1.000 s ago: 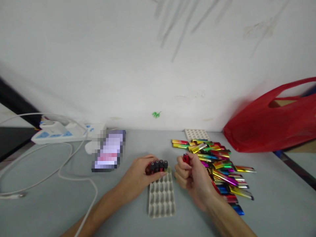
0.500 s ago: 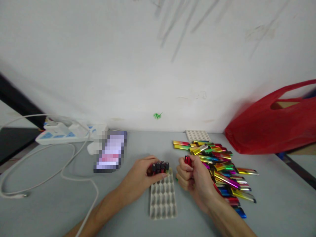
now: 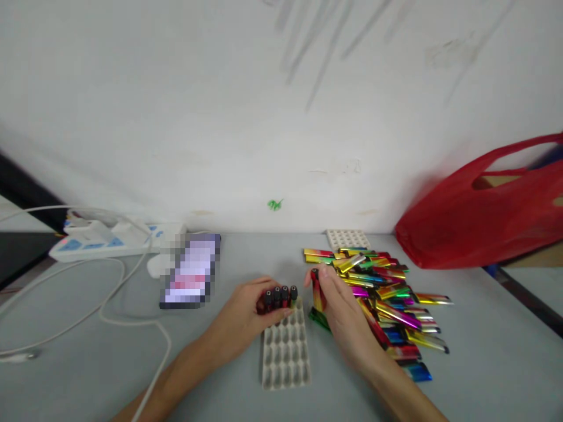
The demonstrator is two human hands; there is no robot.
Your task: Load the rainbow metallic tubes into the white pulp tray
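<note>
On the tabletop (image 3: 229, 390), a pale pocketed tray (image 3: 287, 354) lies in the middle, its nearer pockets bare. At its 12 o'clock end the left hand (image 3: 246, 305) is curled round a row of upright sticks (image 3: 285, 294), thumb across their front; four black caps show, while their lower ends are hidden. At the tray's 1 to 2 o'clock, well clear of that row, the right hand (image 3: 338, 305) pinches a red-and-yellow stick (image 3: 317, 290) between thumb and fingers, black end up. A green stick (image 3: 320, 318) shows just below that hand. Beyond it, toward 2 o'clock, spreads a loose pile of shiny sticks (image 3: 398, 315), with a second tray (image 3: 348, 238) at 1 o'clock. A phone (image 3: 191, 269) lies toward 10 o'clock, near a white power strip (image 3: 94, 251).
</note>
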